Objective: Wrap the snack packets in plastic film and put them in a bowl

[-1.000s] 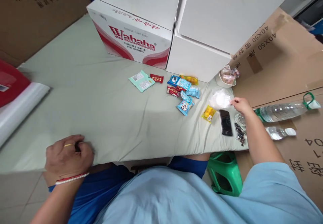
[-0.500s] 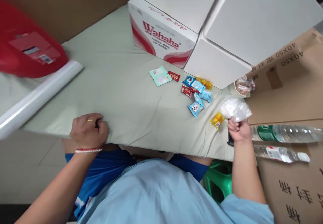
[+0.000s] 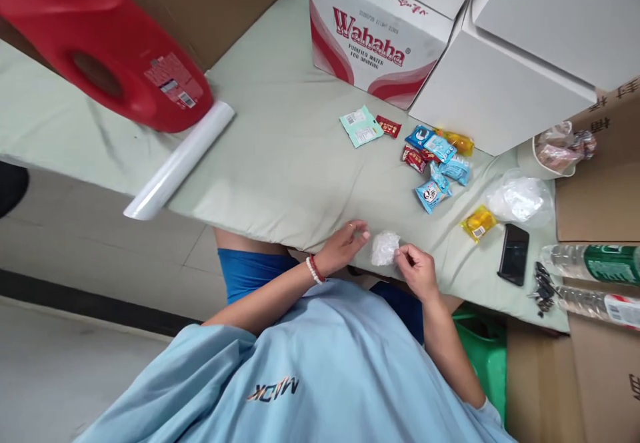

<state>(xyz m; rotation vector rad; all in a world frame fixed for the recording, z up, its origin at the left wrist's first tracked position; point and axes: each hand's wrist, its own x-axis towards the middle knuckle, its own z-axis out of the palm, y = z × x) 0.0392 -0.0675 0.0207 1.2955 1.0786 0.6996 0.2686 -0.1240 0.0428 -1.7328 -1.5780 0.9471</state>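
Note:
A small crumpled clear plastic bag [image 3: 385, 248] is pinched at its right side between the thumb and fingers of my right hand [image 3: 419, 271], near the table's front edge. Just left of it, my left hand [image 3: 344, 246] holds nothing. Its fingers are apart and point toward the bag without touching it. More clear plastic [image 3: 521, 198] lies in a heap at the right of the table. Beside that heap are a yellow-wrapped snack [image 3: 479, 223] and a black phone [image 3: 514, 254]. Several small blue, red and yellow snack packets [image 3: 434, 193] are grouped farther back.
A Wahaha carton [image 3: 370, 43] and white boxes line the back. At left are a red jug [image 3: 150, 63] and a white roll [image 3: 180, 163]. A cup with wrappers [image 3: 547, 163], keys [image 3: 544, 290] and two bottles [image 3: 595, 262] are at right, with a green stool [image 3: 480, 350] below.
My right hand has moved left from the plastic heap with a small bag in it. My left hand has gone from a closed rest on the table to open beside the bag. The view has shifted.

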